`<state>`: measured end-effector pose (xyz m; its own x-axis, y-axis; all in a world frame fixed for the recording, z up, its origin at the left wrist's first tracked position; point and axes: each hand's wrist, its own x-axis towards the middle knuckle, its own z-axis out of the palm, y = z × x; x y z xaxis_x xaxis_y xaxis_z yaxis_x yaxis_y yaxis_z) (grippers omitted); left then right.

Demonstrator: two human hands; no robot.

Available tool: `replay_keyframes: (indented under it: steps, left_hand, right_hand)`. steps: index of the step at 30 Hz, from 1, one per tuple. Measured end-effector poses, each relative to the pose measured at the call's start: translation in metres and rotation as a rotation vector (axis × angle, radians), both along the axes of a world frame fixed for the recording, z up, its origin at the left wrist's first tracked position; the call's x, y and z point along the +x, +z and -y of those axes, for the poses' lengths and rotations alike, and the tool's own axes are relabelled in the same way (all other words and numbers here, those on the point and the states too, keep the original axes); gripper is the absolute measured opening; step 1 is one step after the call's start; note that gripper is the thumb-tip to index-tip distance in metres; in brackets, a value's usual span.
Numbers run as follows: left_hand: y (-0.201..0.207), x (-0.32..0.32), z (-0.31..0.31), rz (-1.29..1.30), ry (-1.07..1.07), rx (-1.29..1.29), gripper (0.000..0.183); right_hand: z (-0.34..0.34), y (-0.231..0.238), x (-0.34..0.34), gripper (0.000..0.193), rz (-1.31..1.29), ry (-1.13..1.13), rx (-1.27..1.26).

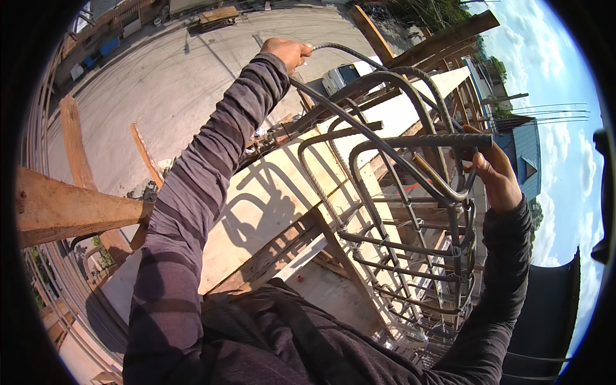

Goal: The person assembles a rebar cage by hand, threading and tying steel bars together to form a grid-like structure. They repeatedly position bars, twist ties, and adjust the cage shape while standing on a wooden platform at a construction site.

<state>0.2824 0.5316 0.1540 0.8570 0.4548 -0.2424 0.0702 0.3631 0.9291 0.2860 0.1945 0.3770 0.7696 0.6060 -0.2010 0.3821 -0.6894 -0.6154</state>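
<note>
L hand [287,53] has fingers wrapped round one end of the rebar hoop [333,106], up at the col. cage [455,240] top; R hand [499,181], fingers half-curled by the far end, can't tell if gripping. Prob. best kept level, bends eased past hooked bars [423,141].

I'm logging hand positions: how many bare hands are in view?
2: the left hand grips a bent steel bar at upper centre; the right hand is by the rebar cage, on the right.

Cloudy blue sky [548,58]; sunlit street [160,102]
</note>
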Motion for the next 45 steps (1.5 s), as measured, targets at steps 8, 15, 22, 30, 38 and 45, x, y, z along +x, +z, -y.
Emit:
replay_keyframes:
  steps: [8,15,22,30,38,45]
  left_hand:
    - [0.047,0.018,-0.008,-0.071,-0.203,0.084,0.025]
    - [0.077,0.069,-0.019,-0.193,-0.416,0.525,0.020]
    - [0.055,0.071,-0.028,-0.109,-0.569,0.890,0.023]
    - [0.027,0.038,-0.035,0.006,-0.485,-0.278,0.024]
    - [-0.041,0.020,-0.016,0.031,-0.313,-0.562,0.015]
    - [-0.132,0.002,0.029,0.418,-0.353,-0.320,0.048]
  right_hand:
    - [0.001,-0.037,-0.004,0.030,0.120,-0.510,0.402]
    - [-0.010,-0.033,-0.013,0.029,0.147,-0.515,0.338]
    - [0.000,-0.028,-0.021,0.036,0.249,-0.215,0.468]
    - [0.007,-0.038,-0.006,0.065,0.374,-0.025,0.193]
    - [-0.003,-0.032,-0.020,0.076,0.466,0.344,0.194]
    - [-0.005,-0.032,-0.039,0.052,0.761,0.496,-0.051]
